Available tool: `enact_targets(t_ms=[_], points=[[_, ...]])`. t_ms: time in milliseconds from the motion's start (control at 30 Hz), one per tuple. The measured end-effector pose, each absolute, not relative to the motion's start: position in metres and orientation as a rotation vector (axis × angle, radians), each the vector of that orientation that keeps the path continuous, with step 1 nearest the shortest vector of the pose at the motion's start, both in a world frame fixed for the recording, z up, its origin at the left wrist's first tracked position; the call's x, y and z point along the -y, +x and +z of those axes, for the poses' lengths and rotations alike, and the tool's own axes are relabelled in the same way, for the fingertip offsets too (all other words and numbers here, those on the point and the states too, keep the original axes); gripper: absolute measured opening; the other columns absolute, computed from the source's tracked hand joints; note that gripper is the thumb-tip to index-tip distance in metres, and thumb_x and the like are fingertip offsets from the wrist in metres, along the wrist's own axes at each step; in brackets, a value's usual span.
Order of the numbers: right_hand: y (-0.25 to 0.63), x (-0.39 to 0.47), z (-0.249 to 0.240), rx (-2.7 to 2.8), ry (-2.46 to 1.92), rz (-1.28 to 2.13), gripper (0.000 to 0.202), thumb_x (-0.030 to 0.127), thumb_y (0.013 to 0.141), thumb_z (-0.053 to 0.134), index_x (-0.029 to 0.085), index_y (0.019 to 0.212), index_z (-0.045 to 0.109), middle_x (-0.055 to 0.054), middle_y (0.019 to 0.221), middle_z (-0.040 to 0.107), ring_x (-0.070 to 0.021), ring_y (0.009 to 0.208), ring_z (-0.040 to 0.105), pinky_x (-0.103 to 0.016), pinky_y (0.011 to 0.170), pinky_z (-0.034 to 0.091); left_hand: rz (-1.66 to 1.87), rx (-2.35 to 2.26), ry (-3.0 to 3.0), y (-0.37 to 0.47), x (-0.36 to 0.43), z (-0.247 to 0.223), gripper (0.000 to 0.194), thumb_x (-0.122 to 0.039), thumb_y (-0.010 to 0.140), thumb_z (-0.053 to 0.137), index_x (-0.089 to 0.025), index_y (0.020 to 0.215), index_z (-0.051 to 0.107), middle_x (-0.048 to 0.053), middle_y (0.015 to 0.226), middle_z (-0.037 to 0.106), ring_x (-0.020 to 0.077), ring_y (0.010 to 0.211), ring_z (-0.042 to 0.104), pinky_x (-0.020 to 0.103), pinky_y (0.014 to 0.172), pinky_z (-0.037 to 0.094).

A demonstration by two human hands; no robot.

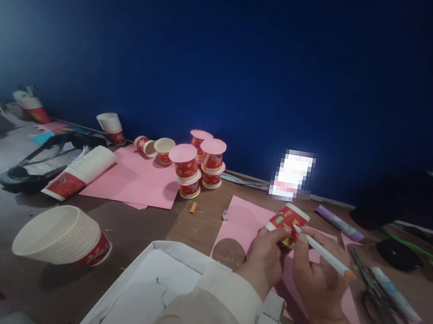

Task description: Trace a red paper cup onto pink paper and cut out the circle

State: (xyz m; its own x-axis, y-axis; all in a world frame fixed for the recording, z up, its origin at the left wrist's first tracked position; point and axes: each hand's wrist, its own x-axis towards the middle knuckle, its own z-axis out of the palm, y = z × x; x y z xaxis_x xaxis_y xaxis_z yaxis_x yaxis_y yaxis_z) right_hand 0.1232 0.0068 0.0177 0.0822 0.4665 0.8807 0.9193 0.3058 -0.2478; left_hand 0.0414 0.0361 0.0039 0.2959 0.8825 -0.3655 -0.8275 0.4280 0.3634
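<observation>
A red paper cup [289, 217] with gold stars lies tilted in my left hand [266, 255], whose fingers are wrapped round its near side. My right hand [317, 274] grips a white pencil [327, 254]; one end of it touches or nearly touches the cup's side. Under both hands lies pink paper [246, 219] with a round hole cut in it near my left wrist. Scissors [373, 302] with dark handles rest just right of my right hand, beside a pale blue marker [395, 294].
Cups with pink discs [184, 152] are stacked at the back centre. Nested cups [65, 236] lie at the left, near a black strap [18, 180]. A white box [143, 260] is in front. A purple marker [338, 224] and glowing screen [292, 175] are behind my hands.
</observation>
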Motion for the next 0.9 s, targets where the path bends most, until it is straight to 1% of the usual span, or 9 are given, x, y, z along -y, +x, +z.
enact_targets(t_ms=[133, 333, 533, 733, 800, 900], points=[[0.1217, -0.0063, 0.0177, 1.542, -1.322, -0.549, 0.003, 0.02, 0.094, 0.065, 0.02, 0.095, 0.068, -0.009, 0.085, 0.077, -0.0242, 0.079, 0.072, -0.041, 0.078, 0.057, 1.134, -0.566, 0.094, 0.0405, -0.036, 0.0046, 0.036, -0.019, 0.056, 0.087, -0.017, 0.087, 0.068, 0.005, 0.084, 0.072, 0.0176, 0.079, 0.067, 0.031, 0.087, 0.049], [0.1218, -0.0066, 0.0169, 1.541, -1.321, -0.555, 0.004, 0.022, 0.094, 0.065, 0.02, 0.093, 0.068, -0.008, 0.085, 0.077, -0.0241, 0.078, 0.072, -0.041, 0.078, 0.056, 1.134, -0.563, 0.107, 0.0408, -0.0361, 0.0045, 0.037, -0.021, 0.055, 0.089, -0.019, 0.085, 0.066, 0.005, 0.082, 0.071, 0.0201, 0.082, 0.068, 0.034, 0.09, 0.05], [0.1216, -0.0062, 0.0175, 1.553, -1.321, -0.574, 0.004, 0.021, 0.094, 0.065, 0.019, 0.093, 0.068, -0.009, 0.083, 0.077, -0.024, 0.076, 0.072, -0.04, 0.076, 0.056, 1.125, -0.591, 0.098, 0.0412, -0.036, 0.005, 0.037, -0.021, 0.055, 0.088, -0.018, 0.083, 0.065, 0.006, 0.083, 0.071, 0.0213, 0.084, 0.069, 0.035, 0.092, 0.05], [0.1212, -0.0059, 0.0177, 1.564, -1.322, -0.577, 0.006, 0.02, 0.094, 0.063, 0.018, 0.092, 0.069, -0.01, 0.083, 0.076, -0.0247, 0.076, 0.071, -0.041, 0.076, 0.055, 1.123, -0.578, 0.072, 0.0408, -0.0357, 0.006, 0.033, -0.018, 0.057, 0.087, -0.017, 0.082, 0.066, 0.006, 0.08, 0.07, 0.0187, 0.079, 0.067, 0.031, 0.087, 0.05], [0.1206, -0.0049, 0.0175, 1.55, -1.33, -0.519, 0.008, 0.022, 0.095, 0.062, 0.019, 0.092, 0.069, -0.01, 0.084, 0.076, -0.0249, 0.078, 0.071, -0.042, 0.078, 0.055, 1.119, -0.565, 0.067, 0.0402, -0.0356, 0.0076, 0.032, -0.017, 0.058, 0.086, -0.018, 0.082, 0.066, 0.006, 0.08, 0.071, 0.0181, 0.078, 0.067, 0.031, 0.087, 0.05], [0.1181, -0.0023, 0.0195, 1.405, -1.357, -0.294, 0.015, 0.031, 0.096, 0.06, 0.02, 0.095, 0.071, -0.01, 0.089, 0.075, -0.0253, 0.083, 0.07, -0.044, 0.082, 0.054, 1.119, -0.518, 0.042, 0.0395, -0.0365, 0.0107, 0.031, -0.014, 0.059, 0.083, -0.019, 0.083, 0.065, 0.006, 0.085, 0.073, 0.0185, 0.081, 0.069, 0.03, 0.087, 0.051]])
